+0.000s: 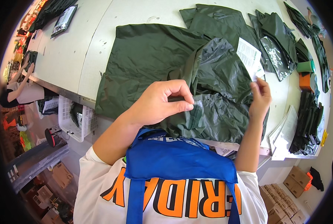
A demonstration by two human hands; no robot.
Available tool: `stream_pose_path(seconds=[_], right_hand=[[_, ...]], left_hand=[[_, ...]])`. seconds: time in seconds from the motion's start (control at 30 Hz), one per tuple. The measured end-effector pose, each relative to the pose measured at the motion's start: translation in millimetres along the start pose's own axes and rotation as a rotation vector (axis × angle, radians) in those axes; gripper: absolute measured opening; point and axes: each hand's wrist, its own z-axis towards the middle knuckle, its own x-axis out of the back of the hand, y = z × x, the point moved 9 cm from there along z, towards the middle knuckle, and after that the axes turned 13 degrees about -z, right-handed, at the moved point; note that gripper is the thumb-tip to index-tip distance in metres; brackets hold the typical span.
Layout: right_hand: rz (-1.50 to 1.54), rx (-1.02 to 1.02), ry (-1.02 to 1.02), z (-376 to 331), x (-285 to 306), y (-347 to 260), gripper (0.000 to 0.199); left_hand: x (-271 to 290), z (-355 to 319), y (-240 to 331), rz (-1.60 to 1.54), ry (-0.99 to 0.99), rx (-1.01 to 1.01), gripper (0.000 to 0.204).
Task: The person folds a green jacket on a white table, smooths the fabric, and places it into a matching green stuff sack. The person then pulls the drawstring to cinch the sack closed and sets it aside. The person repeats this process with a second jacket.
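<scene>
A dark green waterproof garment (144, 56) lies spread and rumpled on the white table in front of me. My left hand (162, 102) is over its near middle, thumb and forefinger brought together in a pinch. Whatever those fingertips hold is too small to make out; a seam of the garment runs right beside them. At the garment's right edge, my right hand (260, 98) pinches the lower corner of a white printed paper sheet (248, 54). That sheet slants over the green fabric.
More dark green garments (218, 20) lie at the back, with clear-bagged ones (274, 52) to their right. A green tape roll (305, 67) stands by papers (284, 130) at the right edge. A white basket (75, 119) is below the table's left edge. Another person (21, 87) works at far left.
</scene>
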Motion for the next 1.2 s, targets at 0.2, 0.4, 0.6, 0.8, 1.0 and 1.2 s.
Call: stream_pose_path(seconds=[0.2,0.4,0.6,0.8,1.0,1.2], right_hand=[[-0.108,0.51,-0.429,-74.8,-66.9,-127.4,0.035],[-0.135,0.538,-0.489,-83.3,-80.4,-142.0,0.033],[-0.093,-0.058,0.125,21.0,14.7,33.3,0.023],[-0.439,-0.538,0.298,64.3,118.6,198.0,0.048],[-1.075,0.163,0.643,48.7,90.0,93.1,0.051],[-0.266,0.839,-0.227,-107.3,-73.8,-149.9,0.026]], left_hand=[[4.8,-0.8,-3.2,-0.267,0.015,0.045,0.015],[2.2,-2.9,-4.8,-0.329,-0.04,0.072,0.019],[12.5,-6.5,7.3,-0.026,0.092,-0.041,0.044],[19.4,-6.8,6.9,0.141,0.147,-0.041,0.043],[19.7,-3.3,4.5,-0.181,0.139,0.053,0.024],[26.0,4.3,0.3,-0.148,0.241,0.034,0.007]])
